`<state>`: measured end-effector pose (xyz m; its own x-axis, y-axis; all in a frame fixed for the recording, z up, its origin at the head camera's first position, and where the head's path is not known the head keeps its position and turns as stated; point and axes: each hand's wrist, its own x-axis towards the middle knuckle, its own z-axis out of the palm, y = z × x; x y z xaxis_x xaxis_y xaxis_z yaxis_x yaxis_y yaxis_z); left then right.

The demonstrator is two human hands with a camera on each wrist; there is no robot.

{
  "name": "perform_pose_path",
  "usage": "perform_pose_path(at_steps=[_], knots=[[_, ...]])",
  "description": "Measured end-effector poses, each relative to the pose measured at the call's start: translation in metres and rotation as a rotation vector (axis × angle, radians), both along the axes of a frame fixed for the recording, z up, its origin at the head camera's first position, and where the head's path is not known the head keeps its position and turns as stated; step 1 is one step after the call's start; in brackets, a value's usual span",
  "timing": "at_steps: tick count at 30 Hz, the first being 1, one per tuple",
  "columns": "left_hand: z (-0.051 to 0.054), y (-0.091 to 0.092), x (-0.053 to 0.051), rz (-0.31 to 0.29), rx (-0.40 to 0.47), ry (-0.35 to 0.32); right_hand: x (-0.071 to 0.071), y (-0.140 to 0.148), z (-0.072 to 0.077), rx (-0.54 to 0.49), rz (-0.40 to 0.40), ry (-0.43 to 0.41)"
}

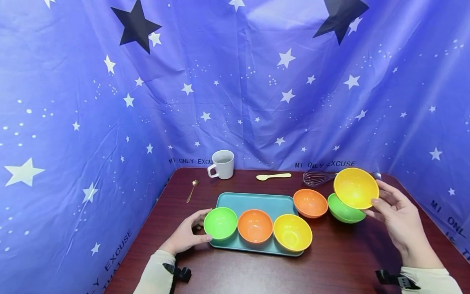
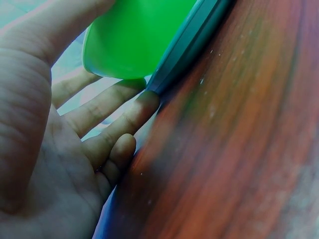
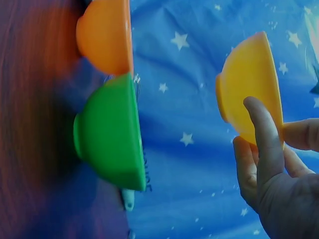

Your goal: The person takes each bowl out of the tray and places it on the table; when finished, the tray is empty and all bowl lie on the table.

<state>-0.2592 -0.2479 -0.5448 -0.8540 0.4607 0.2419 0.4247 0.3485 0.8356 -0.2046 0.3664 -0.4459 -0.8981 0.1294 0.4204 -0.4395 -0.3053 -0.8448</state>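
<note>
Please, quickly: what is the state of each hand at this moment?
Left hand: holding the green bowl on the tray.
Right hand: holding a yellow bowl in the air.

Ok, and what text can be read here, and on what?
"MI ONLY EXCU": starry backdrop, cut off by the mug.
"MI ONLY EXCUSE": backdrop, above the whisk.
"EXCUSE", "THAT", "Y": backdrop, left side.
"MI", "ONL", "IS T": backdrop, right side, cut off.
Right wrist view: lettering beside the green bowl, too unclear to read.
</note>
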Motion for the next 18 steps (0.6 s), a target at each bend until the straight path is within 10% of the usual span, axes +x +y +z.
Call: perform_pose_path(at_steps=[18], knots=[[-0.001, -0.001, -0.001, -0.002, 0.004, -0.004, -0.003, 0.041, -0.033, -0.175, -0.131, -0.069]])
